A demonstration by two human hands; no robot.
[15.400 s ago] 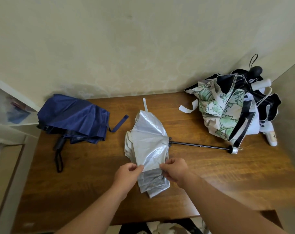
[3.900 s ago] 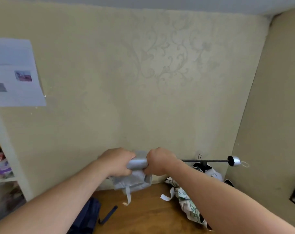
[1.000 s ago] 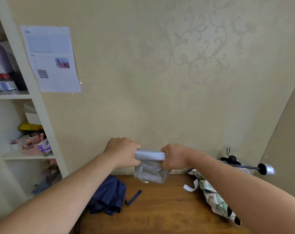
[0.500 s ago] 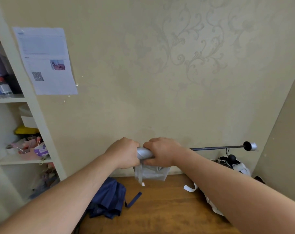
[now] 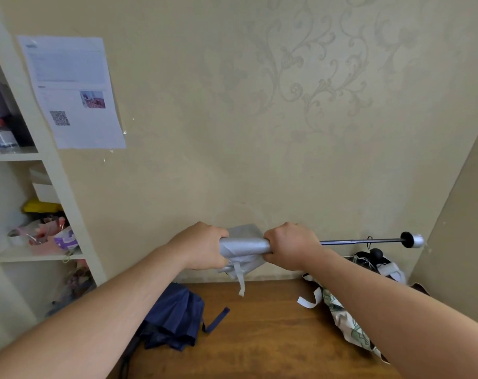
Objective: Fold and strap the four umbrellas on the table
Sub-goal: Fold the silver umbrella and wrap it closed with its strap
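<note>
I hold the silver umbrella (image 5: pixel 244 246) level in the air above the table, its canopy rolled into a tube. My left hand (image 5: pixel 205 246) grips the roll's left end and my right hand (image 5: pixel 288 246) grips its right end. Its dark shaft (image 5: pixel 360 241) sticks out to the right, ending in a silver handle (image 5: pixel 412 240). Its strap (image 5: pixel 240 280) dangles below the roll. A blue umbrella (image 5: pixel 175 318) lies loosely bunched on the wooden table (image 5: pixel 265 335) at left. A green floral umbrella (image 5: pixel 347 321) and a black-and-white one (image 5: pixel 380 265) are piled at right, partly behind my right arm.
A patterned wall stands close behind the table, with a side wall (image 5: pixel 456 242) at right near the handle. A white shelf unit (image 5: pixel 27 214) with clutter stands at left, and a printed sheet (image 5: pixel 71 91) hangs on the wall.
My hands have spread apart along the silver roll, baring more of it between them. The shaft stays level to the right and the strap hangs lower.
</note>
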